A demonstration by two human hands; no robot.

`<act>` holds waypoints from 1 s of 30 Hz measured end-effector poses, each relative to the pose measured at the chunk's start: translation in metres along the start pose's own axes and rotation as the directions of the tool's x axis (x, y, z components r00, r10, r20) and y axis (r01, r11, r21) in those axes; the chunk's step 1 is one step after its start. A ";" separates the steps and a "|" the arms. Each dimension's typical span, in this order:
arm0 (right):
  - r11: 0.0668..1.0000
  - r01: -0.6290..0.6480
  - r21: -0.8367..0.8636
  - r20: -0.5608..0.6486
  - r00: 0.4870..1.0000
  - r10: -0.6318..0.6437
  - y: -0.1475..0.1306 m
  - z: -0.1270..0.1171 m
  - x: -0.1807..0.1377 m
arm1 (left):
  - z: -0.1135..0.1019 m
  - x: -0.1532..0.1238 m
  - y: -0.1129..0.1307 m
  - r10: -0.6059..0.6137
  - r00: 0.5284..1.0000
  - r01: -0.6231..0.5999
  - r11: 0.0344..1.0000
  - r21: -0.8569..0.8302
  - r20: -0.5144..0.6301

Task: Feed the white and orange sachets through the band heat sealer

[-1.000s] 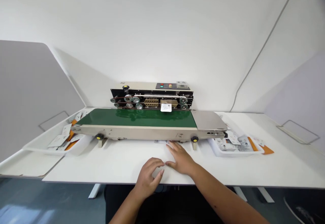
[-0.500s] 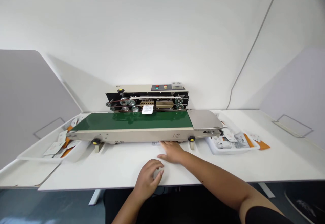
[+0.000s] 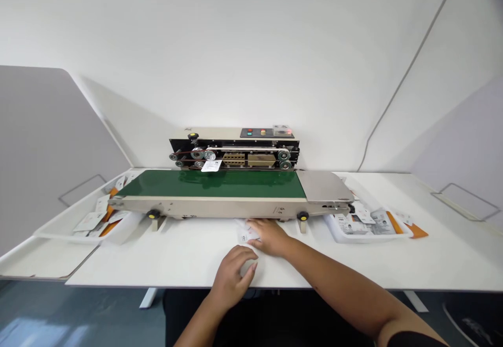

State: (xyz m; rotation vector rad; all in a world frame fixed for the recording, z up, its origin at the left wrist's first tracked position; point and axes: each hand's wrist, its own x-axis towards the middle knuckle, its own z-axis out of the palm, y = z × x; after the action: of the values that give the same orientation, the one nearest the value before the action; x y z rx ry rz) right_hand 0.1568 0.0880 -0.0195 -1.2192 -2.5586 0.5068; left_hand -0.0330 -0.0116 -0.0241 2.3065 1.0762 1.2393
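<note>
A band sealer (image 3: 233, 148) stands at the back of the white table, with a green conveyor belt (image 3: 212, 183) along its front. A white packet (image 3: 212, 165) stands upright in the sealing belts, just above the green belt. My right hand (image 3: 269, 237) lies in front of the machine, fingers over a small white packet (image 3: 244, 237) on the tabletop. My left hand (image 3: 233, 273) rests near the table's front edge, fingers curled, holding nothing.
A white tray (image 3: 55, 236) at the left holds white packets and orange pieces. Another white tray (image 3: 369, 240) at the right holds printed packets, with orange pieces at its edge. Grey partitions (image 3: 47, 137) flank the white table (image 3: 118, 263).
The white packet in the sealing belts has travelled left. My right hand has drawn back from the machine's front, and the small white packet has come toward me with it.
</note>
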 end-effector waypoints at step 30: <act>0.905 0.403 0.140 -0.464 0.834 -0.299 0.018 0.002 -0.016 | 0.009 -0.006 -0.020 -0.521 0.834 0.496 0.852 -0.166 -0.182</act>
State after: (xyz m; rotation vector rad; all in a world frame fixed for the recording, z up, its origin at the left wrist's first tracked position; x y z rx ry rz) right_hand 0.1789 0.0855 -0.0304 -0.6568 -2.1885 0.3828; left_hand -0.0372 -0.0015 -0.0442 1.6549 1.5287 1.3025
